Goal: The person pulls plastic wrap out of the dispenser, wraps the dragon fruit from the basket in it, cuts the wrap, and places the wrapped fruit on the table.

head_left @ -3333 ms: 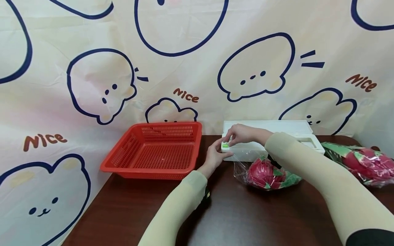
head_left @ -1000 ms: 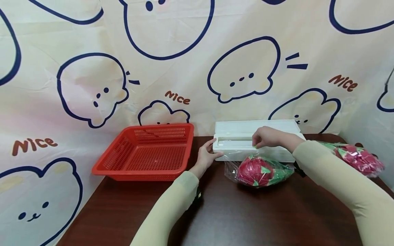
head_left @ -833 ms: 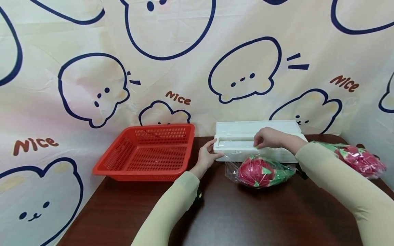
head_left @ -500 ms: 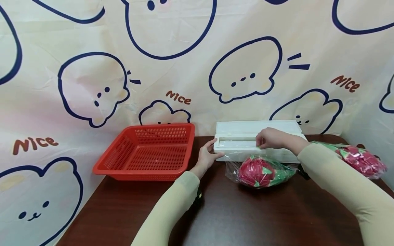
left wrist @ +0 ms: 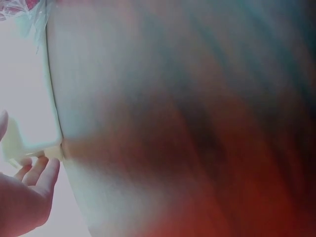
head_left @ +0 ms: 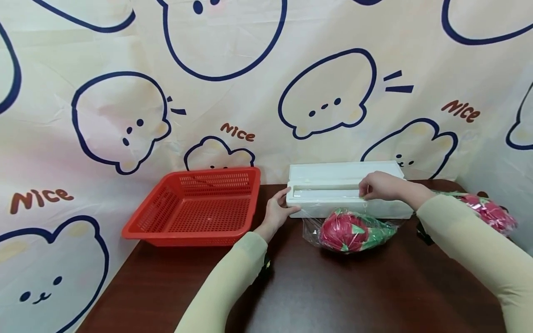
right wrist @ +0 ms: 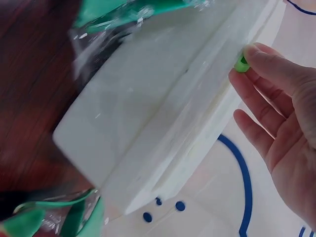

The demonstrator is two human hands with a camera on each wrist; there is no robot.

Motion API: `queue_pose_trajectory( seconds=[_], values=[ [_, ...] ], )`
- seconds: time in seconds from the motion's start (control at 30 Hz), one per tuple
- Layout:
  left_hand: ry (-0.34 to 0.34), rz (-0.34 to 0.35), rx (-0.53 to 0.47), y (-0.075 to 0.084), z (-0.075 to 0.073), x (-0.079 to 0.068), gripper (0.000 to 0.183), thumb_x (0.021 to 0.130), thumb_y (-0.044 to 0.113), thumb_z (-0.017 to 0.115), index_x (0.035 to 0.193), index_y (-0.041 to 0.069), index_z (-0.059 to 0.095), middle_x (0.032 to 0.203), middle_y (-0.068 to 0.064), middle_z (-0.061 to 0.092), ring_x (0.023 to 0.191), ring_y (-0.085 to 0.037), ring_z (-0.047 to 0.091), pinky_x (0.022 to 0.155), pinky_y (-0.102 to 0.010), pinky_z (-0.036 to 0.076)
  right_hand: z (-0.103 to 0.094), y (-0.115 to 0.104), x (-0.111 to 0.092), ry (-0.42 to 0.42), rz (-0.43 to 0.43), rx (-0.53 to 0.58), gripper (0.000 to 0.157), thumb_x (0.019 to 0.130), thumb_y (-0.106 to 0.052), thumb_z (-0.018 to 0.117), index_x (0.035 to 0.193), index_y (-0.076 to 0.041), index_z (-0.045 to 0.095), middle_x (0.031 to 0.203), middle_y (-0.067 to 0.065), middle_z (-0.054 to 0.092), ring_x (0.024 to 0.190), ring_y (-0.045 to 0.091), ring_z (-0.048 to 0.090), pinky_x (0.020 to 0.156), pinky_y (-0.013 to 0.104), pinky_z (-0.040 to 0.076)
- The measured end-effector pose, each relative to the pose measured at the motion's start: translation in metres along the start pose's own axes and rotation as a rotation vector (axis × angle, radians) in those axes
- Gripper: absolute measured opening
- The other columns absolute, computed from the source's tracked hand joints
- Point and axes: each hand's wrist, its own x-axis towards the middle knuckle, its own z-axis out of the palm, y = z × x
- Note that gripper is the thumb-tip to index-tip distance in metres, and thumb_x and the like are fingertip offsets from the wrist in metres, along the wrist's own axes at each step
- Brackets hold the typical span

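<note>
A long white cling film dispenser stands at the back of the table with its lid up. My left hand grips its left end, thumb at the front and fingers round the end; the left wrist view shows those fingers at the corner. Right of the dispenser's middle, my right hand pinches a small green slide cutter between thumb and fingers, on the top front edge. Clear film hangs in front, over a film-wrapped pink and green dragon fruit lying against the dispenser's front.
A red plastic basket stands left of the dispenser on the dark brown table. Another wrapped dragon fruit lies at the right, partly behind my right sleeve. A printed cloth hangs close behind.
My right hand has slid the green cutter rightward along the dispenser, from its left end to past the middle. The left hand keeps its hold on the end. The head view has shifted slightly.
</note>
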Motion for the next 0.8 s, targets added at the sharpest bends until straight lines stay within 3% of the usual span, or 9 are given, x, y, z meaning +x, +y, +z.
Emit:
queue_pose_trajectory(
  seconds=[0.5, 0.8],
  values=[
    [-0.008, 0.025, -0.019, 0.0, 0.002, -0.001, 0.068, 0.076, -0.014, 0.074, 0.139, 0.0, 0.051, 0.133, -0.024, 0.054, 0.12, -0.031, 0.055, 0.091, -0.036, 0.05, -0.002, 0.024, -0.029, 0.021, -0.001, -0.063, 0.011, 0.085, -0.003, 0.072, 0.084, -0.013, 0.071, 0.081, -0.009, 0.064, 0.073, 0.01, 0.054, 0.067, 0.033, 0.048],
    [-0.011, 0.033, -0.048, -0.001, 0.001, 0.0, 0.068, 0.077, -0.016, 0.073, 0.139, -0.001, 0.05, 0.134, -0.024, 0.053, 0.121, -0.031, 0.054, 0.09, -0.036, 0.05, -0.001, 0.024, -0.036, 0.055, -0.001, -0.113, 0.013, 0.084, -0.002, 0.073, 0.083, -0.014, 0.069, 0.079, -0.008, 0.061, 0.07, 0.011, 0.051, 0.065, 0.033, 0.047]
  ],
)
